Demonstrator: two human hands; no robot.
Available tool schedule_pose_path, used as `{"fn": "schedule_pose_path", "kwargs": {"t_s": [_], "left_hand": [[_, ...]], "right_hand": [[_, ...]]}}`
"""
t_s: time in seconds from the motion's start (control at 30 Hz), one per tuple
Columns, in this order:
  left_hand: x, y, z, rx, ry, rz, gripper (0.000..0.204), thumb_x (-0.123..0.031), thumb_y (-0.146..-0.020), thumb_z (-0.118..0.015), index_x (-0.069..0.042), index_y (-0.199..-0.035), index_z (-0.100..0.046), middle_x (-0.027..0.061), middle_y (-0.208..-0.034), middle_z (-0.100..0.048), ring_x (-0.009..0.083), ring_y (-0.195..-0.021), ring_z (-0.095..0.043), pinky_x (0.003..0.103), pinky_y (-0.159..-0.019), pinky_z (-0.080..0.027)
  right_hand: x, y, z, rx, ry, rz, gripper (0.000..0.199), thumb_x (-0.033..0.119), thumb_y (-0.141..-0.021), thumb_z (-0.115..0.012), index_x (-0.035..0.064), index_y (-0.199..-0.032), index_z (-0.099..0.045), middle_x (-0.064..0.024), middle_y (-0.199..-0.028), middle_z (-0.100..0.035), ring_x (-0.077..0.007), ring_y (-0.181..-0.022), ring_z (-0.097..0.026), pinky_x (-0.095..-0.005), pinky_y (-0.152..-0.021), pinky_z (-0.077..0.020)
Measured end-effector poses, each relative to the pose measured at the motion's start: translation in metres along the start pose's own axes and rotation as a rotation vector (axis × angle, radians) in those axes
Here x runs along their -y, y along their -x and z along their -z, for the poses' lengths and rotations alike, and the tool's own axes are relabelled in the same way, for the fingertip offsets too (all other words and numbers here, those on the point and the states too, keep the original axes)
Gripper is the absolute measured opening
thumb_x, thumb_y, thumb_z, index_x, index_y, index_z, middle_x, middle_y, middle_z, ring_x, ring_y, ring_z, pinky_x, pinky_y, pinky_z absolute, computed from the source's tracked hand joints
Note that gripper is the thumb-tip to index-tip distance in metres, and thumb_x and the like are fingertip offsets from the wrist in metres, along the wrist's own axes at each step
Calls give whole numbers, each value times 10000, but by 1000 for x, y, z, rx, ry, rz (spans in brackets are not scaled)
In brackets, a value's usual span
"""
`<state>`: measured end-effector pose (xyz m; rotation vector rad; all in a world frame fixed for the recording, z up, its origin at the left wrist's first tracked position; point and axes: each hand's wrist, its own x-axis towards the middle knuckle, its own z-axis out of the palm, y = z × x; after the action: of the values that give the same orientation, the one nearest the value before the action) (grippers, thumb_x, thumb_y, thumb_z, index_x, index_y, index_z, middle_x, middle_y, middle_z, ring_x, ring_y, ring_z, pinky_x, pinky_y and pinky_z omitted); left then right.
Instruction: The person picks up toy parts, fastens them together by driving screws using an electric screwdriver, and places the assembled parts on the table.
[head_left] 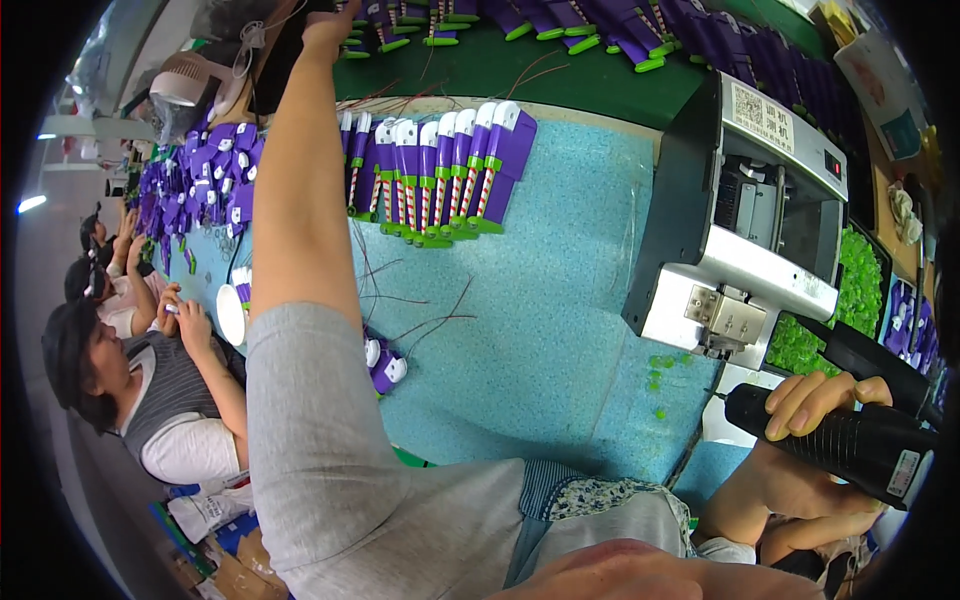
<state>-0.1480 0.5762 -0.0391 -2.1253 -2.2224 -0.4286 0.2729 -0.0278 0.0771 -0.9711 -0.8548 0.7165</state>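
Observation:
My right hand (812, 402) is wrapped round a black electric screwdriver (850, 440) at the lower right, its thin tip pointing left. My left arm stretches to the far edge, where my left hand (328, 32) is beside a dark object and purple parts; its fingers are mostly cut off by the picture's rim. On the blue mat (540, 300) a row of purple, white and green plastic pieces (440, 170) with red-and-white striped bars stands close together. Two or so similar purple-and-white pieces (385, 365) lie near my left sleeve, with thin dark wires around them.
A black-and-silver machine (750, 220) stands at the right, by a tray of small green parts (860, 280). Loose green bits (657, 380) lie before it. More purple pieces line a green belt (600, 85) at the back. Co-workers (150, 380) sit at the left beside a purple heap (205, 175).

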Motion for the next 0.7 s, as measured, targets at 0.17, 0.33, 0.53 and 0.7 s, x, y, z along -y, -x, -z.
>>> {"fn": "schedule_pose_path", "kwargs": {"t_s": [0.17, 0.33, 0.53, 0.7], "left_hand": [[-1, 9, 20, -27, 38, 61, 617, -522, -903, -434, 19, -1143, -609, 271, -1158, -594, 425, -1117, -545, 445, -960, -419], [-122, 215, 94, -13, 311, -435, 381, -356, -869, -620, -44, -1087, -637, 138, -996, -682, 222, -931, -662, 324, -787, -509], [-153, 377, 117, -124, 131, -566, 707, -472, -647, -808, 33, -1030, -498, 207, -927, -605, 324, -731, -645, 390, -564, -519], [-170, 390, 110, -30, -2, -340, 651, -496, -659, -784, 11, -987, -538, 205, -923, -638, 341, -734, -654, 430, -628, -516]], "right_hand": [[0, 3, -1, -82, -38, -22, 877, 767, -741, -537, 13, -1157, -375, -115, -665, -529, -206, -459, -516, -332, -478, -443], [-1, 5, -10, -48, -19, -50, 876, 772, -739, -535, 19, -1163, -395, -110, -683, -541, -208, -485, -525, -343, -504, -448], [7, 14, -8, 6, -134, -9, 908, 823, -739, -447, 12, -1143, -398, -105, -661, -534, -203, -485, -524, -318, -494, -447], [12, 22, -8, 59, -153, 24, 933, 851, -736, -388, 8, -1135, -396, -114, -652, -529, -199, -503, -529, -313, -497, -448]]}}
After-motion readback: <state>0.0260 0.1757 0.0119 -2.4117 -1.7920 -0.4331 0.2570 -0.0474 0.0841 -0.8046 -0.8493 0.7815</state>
